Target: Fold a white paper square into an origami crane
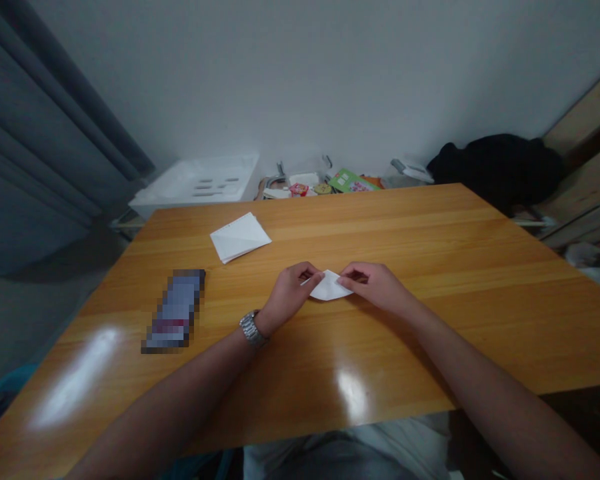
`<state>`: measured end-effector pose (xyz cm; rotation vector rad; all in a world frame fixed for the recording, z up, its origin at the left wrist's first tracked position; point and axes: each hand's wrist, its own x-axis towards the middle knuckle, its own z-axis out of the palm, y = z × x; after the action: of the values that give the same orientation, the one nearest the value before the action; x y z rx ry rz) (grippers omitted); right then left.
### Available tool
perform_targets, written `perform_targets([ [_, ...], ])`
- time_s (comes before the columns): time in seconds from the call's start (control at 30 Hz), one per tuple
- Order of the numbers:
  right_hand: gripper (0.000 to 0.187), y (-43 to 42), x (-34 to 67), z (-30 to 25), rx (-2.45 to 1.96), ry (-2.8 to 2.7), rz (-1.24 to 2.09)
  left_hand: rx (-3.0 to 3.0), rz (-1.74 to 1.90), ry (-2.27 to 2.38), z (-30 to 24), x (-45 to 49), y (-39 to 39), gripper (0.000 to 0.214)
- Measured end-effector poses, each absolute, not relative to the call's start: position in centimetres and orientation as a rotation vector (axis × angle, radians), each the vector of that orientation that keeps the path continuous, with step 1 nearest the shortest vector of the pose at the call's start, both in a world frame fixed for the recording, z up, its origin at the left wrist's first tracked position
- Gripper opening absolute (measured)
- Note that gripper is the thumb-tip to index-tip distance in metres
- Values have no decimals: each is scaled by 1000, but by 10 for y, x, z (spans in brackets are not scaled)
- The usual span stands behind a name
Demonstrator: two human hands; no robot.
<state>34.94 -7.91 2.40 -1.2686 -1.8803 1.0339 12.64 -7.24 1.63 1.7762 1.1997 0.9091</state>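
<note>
A small folded piece of white paper (328, 288) is held between my two hands, just over the middle of the wooden table. My left hand (295, 287), with a metal watch (253, 329) on its wrist, pinches the paper's left end between thumb and fingers. At the other end, my right hand (373, 283) grips the paper the same way. The paper's upper edge comes to a low peak between the hands, and its lower edge curves. Both its ends are partly hidden by my fingers.
Sheets of white paper (240, 237) lie at the back left of the table (405, 233). A phone-like device (175, 312), pixelated, rests at the left. Beyond the far edge are a white foam tray (200, 183), a green packet (353, 181) and a black cloth heap (495, 170).
</note>
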Motion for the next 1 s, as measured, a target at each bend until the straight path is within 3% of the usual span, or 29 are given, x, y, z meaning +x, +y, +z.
perform_targets([
  [0.37, 22, -78, 353, 31, -1315, -1956, 843, 1821, 801, 1046, 14, 127, -75, 26],
  [1.0, 25, -75, 360, 28, -1288, -1898, 1064, 1853, 834, 1064, 16, 125, -72, 21],
])
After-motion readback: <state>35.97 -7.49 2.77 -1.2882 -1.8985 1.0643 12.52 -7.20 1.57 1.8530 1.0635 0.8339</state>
